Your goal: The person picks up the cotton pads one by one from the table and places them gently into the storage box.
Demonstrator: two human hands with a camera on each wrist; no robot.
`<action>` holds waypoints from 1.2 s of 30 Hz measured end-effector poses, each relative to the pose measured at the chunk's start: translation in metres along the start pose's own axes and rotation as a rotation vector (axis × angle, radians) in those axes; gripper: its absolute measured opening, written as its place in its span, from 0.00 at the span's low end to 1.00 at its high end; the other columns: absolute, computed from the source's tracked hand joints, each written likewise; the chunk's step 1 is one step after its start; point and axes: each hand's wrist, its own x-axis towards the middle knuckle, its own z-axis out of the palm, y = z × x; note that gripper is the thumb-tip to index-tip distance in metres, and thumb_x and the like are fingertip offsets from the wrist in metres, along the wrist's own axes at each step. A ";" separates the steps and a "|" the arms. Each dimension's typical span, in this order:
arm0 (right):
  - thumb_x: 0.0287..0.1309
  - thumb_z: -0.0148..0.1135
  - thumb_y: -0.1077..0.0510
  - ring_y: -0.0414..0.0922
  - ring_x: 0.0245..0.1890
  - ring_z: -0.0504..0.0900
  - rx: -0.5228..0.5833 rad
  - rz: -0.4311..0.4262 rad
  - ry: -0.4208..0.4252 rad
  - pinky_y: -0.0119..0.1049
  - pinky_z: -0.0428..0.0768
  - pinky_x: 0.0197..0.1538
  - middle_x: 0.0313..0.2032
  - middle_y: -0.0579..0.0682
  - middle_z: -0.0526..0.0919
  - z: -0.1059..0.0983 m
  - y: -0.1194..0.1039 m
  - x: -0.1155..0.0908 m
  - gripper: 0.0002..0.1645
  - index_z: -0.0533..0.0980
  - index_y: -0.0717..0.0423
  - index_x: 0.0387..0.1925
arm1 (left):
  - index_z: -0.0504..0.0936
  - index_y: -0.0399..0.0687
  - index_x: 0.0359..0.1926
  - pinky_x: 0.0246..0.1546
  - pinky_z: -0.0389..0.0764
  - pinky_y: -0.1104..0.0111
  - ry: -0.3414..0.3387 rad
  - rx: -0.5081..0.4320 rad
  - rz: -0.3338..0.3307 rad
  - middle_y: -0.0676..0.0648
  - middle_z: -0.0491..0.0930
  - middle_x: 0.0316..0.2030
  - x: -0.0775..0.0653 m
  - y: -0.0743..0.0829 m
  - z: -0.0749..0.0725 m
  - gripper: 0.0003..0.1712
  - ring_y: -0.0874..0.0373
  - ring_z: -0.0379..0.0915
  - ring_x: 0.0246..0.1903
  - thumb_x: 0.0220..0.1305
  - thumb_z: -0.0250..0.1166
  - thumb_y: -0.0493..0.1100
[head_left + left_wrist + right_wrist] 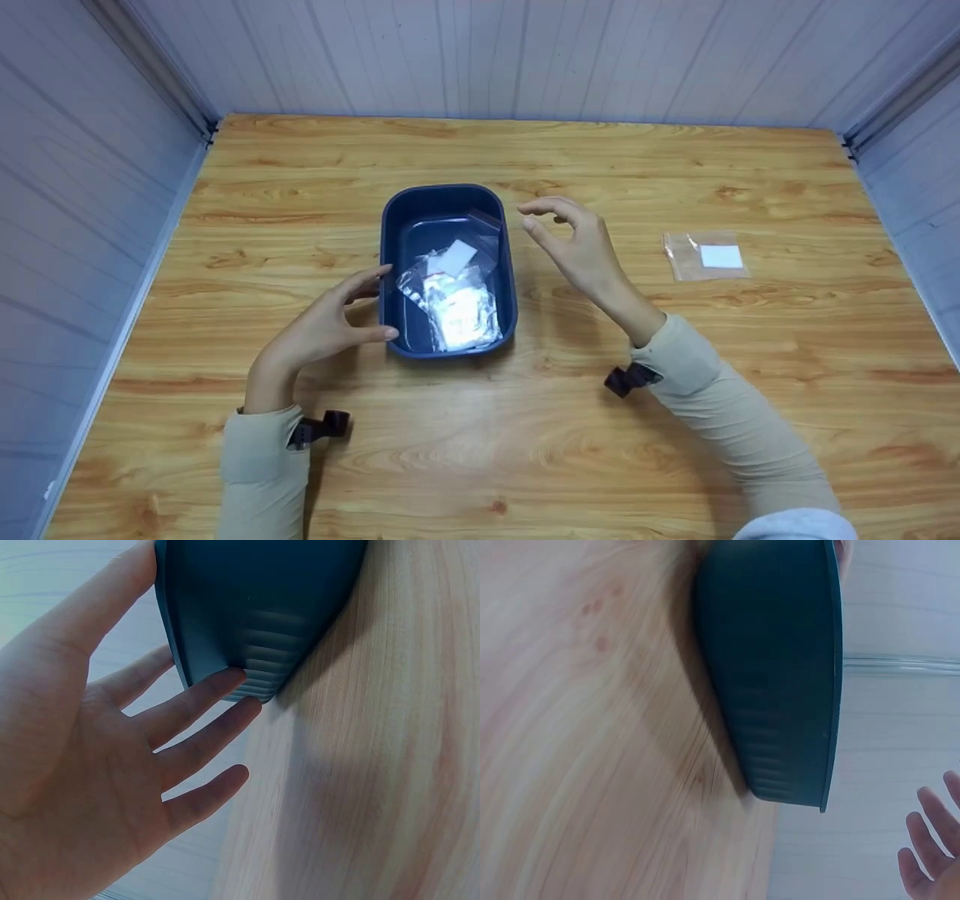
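A dark blue plastic bin (448,355) sits on the table with several clear plastic bags (463,311) inside, and a white card or label (456,258) shows among them. At the bin's left side is my left hand (319,322), its thumb and a fingertip touching the rim. In the left wrist view its fingers (199,697) are spread and nearly straight beside the bin's outer wall (255,607). My right hand (581,247) hovers just right of the bin, apart from it, with loosely bent fingers and nothing held. Only part of that hand (937,847) shows in the right wrist view.
Farther right on the wooden table (480,450) lies another small clear bag (682,259) with a white card or label (721,256). Pale panel walls (480,60) close in the back and both sides.
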 end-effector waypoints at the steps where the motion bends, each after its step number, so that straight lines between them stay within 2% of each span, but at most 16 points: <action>1: 0.65 0.65 0.58 0.43 0.50 0.79 -0.004 -0.006 0.002 0.44 0.72 0.55 0.48 0.50 0.85 -0.002 0.000 -0.001 0.13 0.83 0.58 0.49 | 0.57 0.59 0.77 0.70 0.48 0.39 0.000 -0.002 -0.002 0.42 0.61 0.71 0.000 0.000 0.000 0.52 0.42 0.52 0.71 0.56 0.75 0.53; 8: 0.66 0.64 0.59 0.43 0.50 0.79 -0.039 -0.029 0.015 0.42 0.73 0.55 0.48 0.49 0.85 -0.014 0.001 -0.007 0.14 0.82 0.60 0.50 | 0.57 0.61 0.76 0.70 0.49 0.39 -0.002 -0.005 -0.010 0.43 0.60 0.72 0.001 0.000 0.000 0.53 0.42 0.52 0.72 0.55 0.76 0.54; 13: 0.66 0.63 0.58 0.42 0.51 0.78 -0.046 -0.038 0.010 0.45 0.74 0.55 0.49 0.49 0.85 -0.024 0.002 -0.009 0.14 0.82 0.59 0.51 | 0.57 0.62 0.76 0.70 0.50 0.40 0.002 -0.006 -0.017 0.45 0.60 0.73 0.001 0.000 0.000 0.53 0.43 0.52 0.72 0.54 0.76 0.55; 20: 0.67 0.62 0.59 0.44 0.52 0.78 -0.050 -0.064 -0.005 0.44 0.73 0.55 0.49 0.48 0.84 -0.035 0.005 -0.014 0.15 0.81 0.59 0.52 | 0.57 0.61 0.76 0.70 0.48 0.39 -0.001 -0.010 -0.020 0.43 0.60 0.72 -0.001 0.000 0.000 0.53 0.42 0.52 0.72 0.54 0.76 0.55; 25: 0.67 0.63 0.59 0.46 0.52 0.78 -0.061 -0.065 0.004 0.48 0.74 0.55 0.50 0.48 0.84 -0.043 0.006 -0.015 0.15 0.81 0.59 0.53 | 0.57 0.62 0.76 0.70 0.48 0.38 -0.002 -0.007 -0.020 0.43 0.61 0.72 -0.001 0.001 0.000 0.53 0.42 0.52 0.72 0.55 0.76 0.54; 36: 0.67 0.63 0.59 0.42 0.52 0.77 -0.071 -0.055 0.001 0.44 0.73 0.55 0.52 0.47 0.83 -0.057 0.012 -0.020 0.16 0.81 0.58 0.54 | 0.57 0.62 0.76 0.70 0.48 0.38 0.002 0.011 -0.022 0.43 0.62 0.71 0.000 0.000 -0.001 0.53 0.42 0.52 0.72 0.54 0.76 0.55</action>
